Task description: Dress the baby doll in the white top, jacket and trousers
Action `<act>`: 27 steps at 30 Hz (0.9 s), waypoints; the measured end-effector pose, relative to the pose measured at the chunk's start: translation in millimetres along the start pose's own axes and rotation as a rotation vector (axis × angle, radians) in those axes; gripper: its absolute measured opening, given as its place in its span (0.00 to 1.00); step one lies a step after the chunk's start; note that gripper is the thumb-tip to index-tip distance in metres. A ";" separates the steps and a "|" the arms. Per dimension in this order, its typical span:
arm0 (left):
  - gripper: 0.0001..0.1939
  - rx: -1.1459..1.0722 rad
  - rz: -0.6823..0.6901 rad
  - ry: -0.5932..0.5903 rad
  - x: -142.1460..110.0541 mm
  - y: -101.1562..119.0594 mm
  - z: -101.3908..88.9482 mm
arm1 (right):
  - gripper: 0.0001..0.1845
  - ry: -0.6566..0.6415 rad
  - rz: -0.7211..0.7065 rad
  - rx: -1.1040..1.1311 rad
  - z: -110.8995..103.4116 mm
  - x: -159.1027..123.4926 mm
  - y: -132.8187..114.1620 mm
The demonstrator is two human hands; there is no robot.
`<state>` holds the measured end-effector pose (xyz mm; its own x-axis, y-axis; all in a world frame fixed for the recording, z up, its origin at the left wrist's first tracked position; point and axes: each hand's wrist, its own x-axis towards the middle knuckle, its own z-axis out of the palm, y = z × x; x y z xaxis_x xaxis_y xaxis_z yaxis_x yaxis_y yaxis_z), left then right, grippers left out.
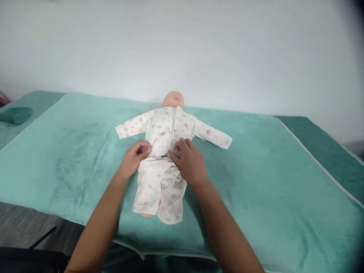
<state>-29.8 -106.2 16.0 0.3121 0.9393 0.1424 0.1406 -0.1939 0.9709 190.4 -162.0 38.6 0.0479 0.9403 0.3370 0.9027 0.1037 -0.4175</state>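
Note:
A baby doll (173, 99) lies on its back, its head toward the wall. It wears a white printed jacket (159, 127) with both sleeves spread out sideways, and matching printed trousers (159, 185). My left hand (135, 156) pinches the jacket's lower hem at its left edge. At the front opening near the waist, my right hand (191, 161) has thumb and fingers closed on the hem. Toes of one foot (146, 215) poke out of the left trouser leg; the other foot is hidden inside its leg.
A light green cloth (270, 182) covers the table, over a darker green cover (321, 148) at the sides. Behind stands a pale wall (182, 45). A black object (31, 259) is at the lower left, above grey flooring (19, 223).

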 end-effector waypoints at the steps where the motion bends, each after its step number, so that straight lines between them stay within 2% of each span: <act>1: 0.12 0.030 -0.010 -0.031 1.3 1.8 -1.2 | 0.09 0.006 -0.008 0.008 0.4 -0.1 -0.7; 4: 0.18 0.150 0.015 -0.184 5.2 7.3 -4.7 | 0.13 0.008 -0.021 0.069 1.3 -0.7 -0.2; 5: 0.19 0.187 0.036 -0.199 5.8 8.0 -4.9 | 0.14 0.006 -0.016 0.094 1.7 -1.0 0.4; 7: 0.17 0.248 0.095 -0.143 4.8 6.6 -2.9 | 0.14 0.013 0.017 0.141 2.9 -1.7 2.1; 11: 0.08 0.320 0.253 0.040 -1.7 -3.2 5.0 | 0.15 0.065 0.136 0.280 7.1 -2.7 6.9; 14: 0.09 0.363 0.335 0.086 -1.0 -9.2 7.5 | 0.16 0.103 0.221 0.471 10.9 -2.3 10.8; 17: 0.13 0.393 0.347 0.148 10.5 -11.7 8.7 | 0.17 0.119 0.237 0.589 13.6 -0.7 12.4; 21: 0.20 0.498 0.322 0.146 28.6 -10.8 13.2 | 0.14 0.067 0.171 0.487 14.4 1.3 11.3; 24: 0.16 0.543 0.347 0.129 30.5 -11.4 16.5 | 0.12 0.058 0.123 0.445 15.3 1.0 10.8; 27: 0.10 0.300 0.278 0.272 26.5 -16.6 16.0 | 0.13 0.109 0.153 0.537 18.2 -0.2 11.2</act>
<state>-8.9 -82.6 0.6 0.1250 0.8726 0.4722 0.3638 -0.4831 0.7964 192.7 -155.2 18.5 0.2310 0.9215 0.3124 0.5393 0.1460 -0.8294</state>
